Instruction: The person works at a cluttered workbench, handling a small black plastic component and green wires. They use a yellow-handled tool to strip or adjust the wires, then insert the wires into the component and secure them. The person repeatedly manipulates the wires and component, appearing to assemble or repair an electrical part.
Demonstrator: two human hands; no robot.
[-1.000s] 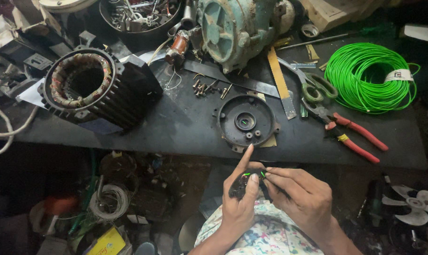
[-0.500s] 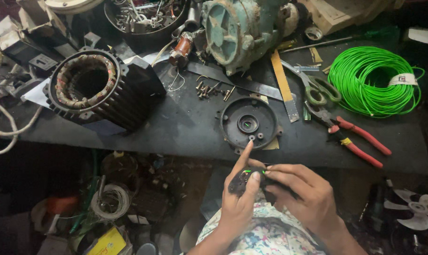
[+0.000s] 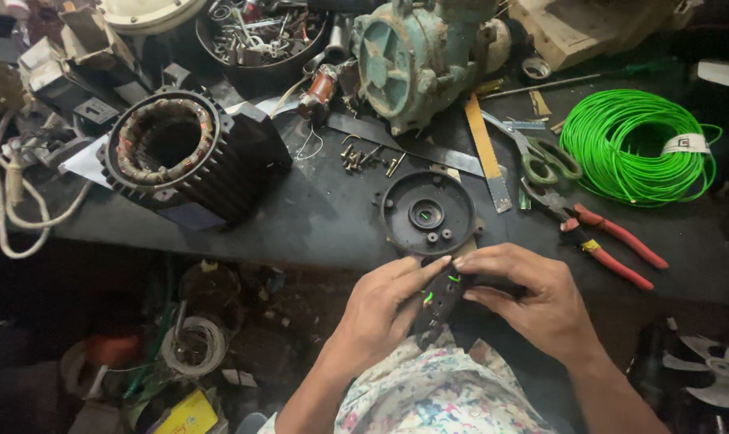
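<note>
My left hand [image 3: 384,309] and my right hand [image 3: 529,297] meet just below the bench edge, both gripping a small black part [image 3: 438,304] with short green wire ends sticking out of it. Fingertips of both hands press on its top. Directly above them on the dark bench lies a round black motor end cover [image 3: 427,213]. A finned black motor stator [image 3: 180,157] with copper windings sits at the left.
A coil of green wire [image 3: 634,145] lies at the right, with red-handled pliers [image 3: 602,233] and green-handled scissors [image 3: 537,157] beside it. A teal motor housing [image 3: 417,56], loose screws [image 3: 368,159], a metal ruler [image 3: 487,153] and a bowl of hardware [image 3: 256,32] crowd the back.
My left forefinger, raised and pointing a second ago, has come down onto the black part. Both hands have closed tighter around it.
</note>
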